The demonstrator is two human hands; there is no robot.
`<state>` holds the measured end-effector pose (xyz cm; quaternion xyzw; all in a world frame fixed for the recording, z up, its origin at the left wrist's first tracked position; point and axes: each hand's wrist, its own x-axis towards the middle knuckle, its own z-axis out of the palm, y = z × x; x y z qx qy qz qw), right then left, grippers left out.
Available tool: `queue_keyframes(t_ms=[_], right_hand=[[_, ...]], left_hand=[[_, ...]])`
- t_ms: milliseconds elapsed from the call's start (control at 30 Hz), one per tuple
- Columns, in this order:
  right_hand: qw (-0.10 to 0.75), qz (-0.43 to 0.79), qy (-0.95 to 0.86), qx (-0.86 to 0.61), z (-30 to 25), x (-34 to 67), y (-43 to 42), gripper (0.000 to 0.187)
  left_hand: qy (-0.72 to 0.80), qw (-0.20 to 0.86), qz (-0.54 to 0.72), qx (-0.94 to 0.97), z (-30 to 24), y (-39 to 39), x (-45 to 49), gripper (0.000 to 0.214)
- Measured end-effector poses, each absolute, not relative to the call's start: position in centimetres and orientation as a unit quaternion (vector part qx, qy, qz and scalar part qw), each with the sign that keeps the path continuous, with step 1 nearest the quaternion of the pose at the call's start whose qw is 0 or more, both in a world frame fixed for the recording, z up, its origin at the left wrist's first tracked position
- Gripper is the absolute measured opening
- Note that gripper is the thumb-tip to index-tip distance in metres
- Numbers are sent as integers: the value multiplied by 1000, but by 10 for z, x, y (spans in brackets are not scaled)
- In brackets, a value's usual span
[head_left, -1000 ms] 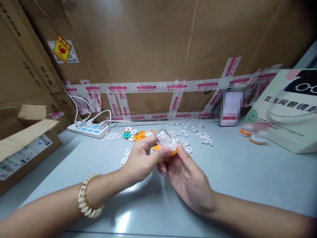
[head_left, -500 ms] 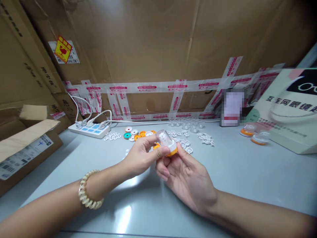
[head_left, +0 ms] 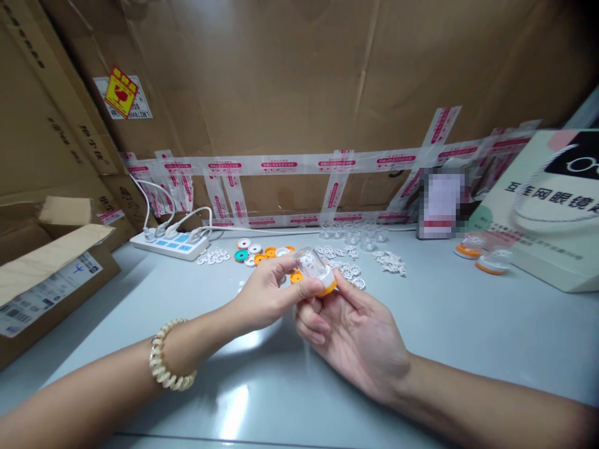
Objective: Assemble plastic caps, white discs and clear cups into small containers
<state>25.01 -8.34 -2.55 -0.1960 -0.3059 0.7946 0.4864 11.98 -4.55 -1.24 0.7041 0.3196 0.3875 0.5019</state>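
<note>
Between my two hands, above the table, is a small clear plastic dome on a white and orange base [head_left: 312,264], tilted to one side. My left hand [head_left: 271,290] closes its thumb and fingers round the clear part. At the orange base, my right hand [head_left: 358,333] grips with thumb and fingertips, palm turned up. Just behind lie orange, white and teal round bases [head_left: 270,252]. White wheel-like parts [head_left: 349,270] spread close to the held piece, and loose clear domes [head_left: 355,233] sit farther back. What is inside the dome is too small to make out.
A white power strip [head_left: 171,244] with plugged cables and small white discs [head_left: 214,256] stand at the back left. An open carton [head_left: 51,299] is at far left. On the right are two domed pieces [head_left: 493,261], a pixelated phone-like object [head_left: 440,206] and a paper bag [head_left: 552,249].
Both hands keep hold of the domed piece in nearly the same place. My right fingers have shifted slightly at its base; the view has moved a little.
</note>
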Motion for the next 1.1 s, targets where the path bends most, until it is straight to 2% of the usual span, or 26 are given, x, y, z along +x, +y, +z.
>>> queue_keyframes(t_ms=[133, 333, 467, 567, 700, 833, 967, 1100], right_hand=[[453, 783, -350, -244, -27, 258, -72, 34], [473, 736, -356, -328, -35, 271, -52, 30], [449, 742, -373, -329, -37, 270, -50, 25], [450, 740, -369, -337, -35, 269, -50, 19], [501, 701, -381, -335, -27, 276, -41, 17], [577, 647, -353, -352, -17, 304, -9, 12], [613, 574, -375, -393, -10, 351, 23, 13], [567, 480, -440, -504, -6, 402, 30, 14]], left_hand=[[329, 467, 353, 741, -10, -37, 115, 24], [343, 257, 297, 853, -12, -25, 108, 18], [364, 181, 231, 884, -17, -26, 108, 20], [370, 182, 236, 880, -19, -28, 108, 24], [365, 204, 328, 847, -19, -27, 107, 34], [378, 226, 373, 816, -15, -27, 107, 24], [388, 254, 365, 807, -15, -29, 106, 21], [399, 254, 336, 815, -16, -28, 103, 21]])
